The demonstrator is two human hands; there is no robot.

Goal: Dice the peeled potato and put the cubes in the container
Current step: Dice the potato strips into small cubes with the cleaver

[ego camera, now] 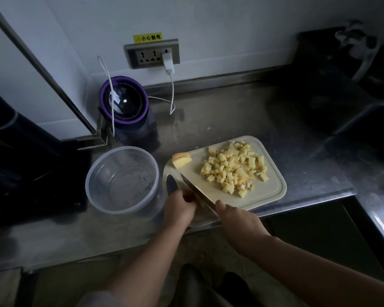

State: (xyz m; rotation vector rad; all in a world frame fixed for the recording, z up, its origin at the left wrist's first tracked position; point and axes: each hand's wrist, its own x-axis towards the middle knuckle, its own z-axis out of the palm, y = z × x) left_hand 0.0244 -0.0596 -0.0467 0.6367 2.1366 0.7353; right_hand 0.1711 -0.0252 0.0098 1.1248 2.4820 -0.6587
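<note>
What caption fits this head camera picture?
Right hand holds knife on cutting board; potato cubes piled there, clear container alongside.

Pale yellow cubes (233, 168) on cream board (273, 193); clear container (122, 180); purple-rimmed black blender (123, 100); white cable (172, 91); yellow label (148, 37); grey steel counter (242, 111).

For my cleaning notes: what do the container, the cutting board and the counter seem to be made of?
Container: probably clear plastic, its wall is see-through. Cutting board: likely plastic, matte cream, moulded rim. Counter: apparently stainless steel, dull grey reflections.

Purple blender (124, 105), wall socket (152, 54), charger (167, 63)
</note>
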